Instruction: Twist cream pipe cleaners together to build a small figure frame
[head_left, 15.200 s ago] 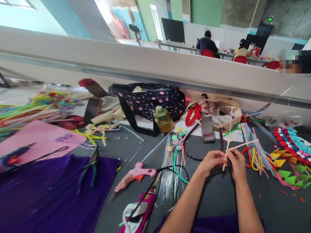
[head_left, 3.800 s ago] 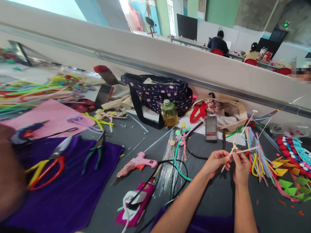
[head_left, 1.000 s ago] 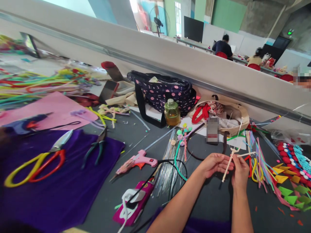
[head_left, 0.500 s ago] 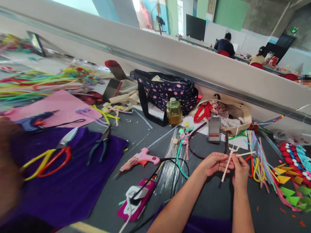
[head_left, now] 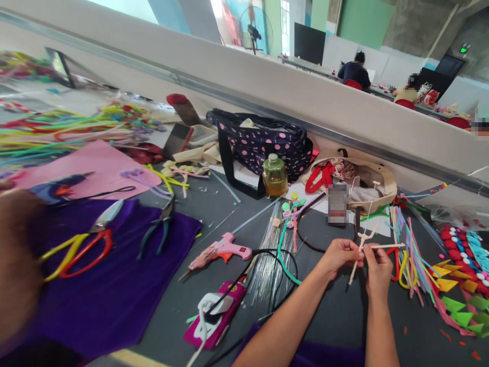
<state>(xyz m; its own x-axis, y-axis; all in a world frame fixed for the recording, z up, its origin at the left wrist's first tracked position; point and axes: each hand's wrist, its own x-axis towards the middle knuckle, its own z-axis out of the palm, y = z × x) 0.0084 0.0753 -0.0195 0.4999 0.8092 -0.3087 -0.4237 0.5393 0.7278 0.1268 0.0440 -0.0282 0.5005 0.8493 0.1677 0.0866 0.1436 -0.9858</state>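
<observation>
The bench is matt grey. A purple cloth looks soft and napped. The glue gun is glossy pink plastic. The scissors have shiny metal blades. The stick looks fuzzy, cream, in both hands.

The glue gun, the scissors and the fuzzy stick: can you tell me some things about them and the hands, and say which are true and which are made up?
1. Both hands pinch a pale fuzzy stick. True: the left hand and right hand hold it above the table.
2. The pink glue gun is in the left hand. False: it lies on the grey table.
3. The scissors lie on purple cloth. True.
4. The bottle is tipped over. False: it stands upright by the spotted bag.
</observation>
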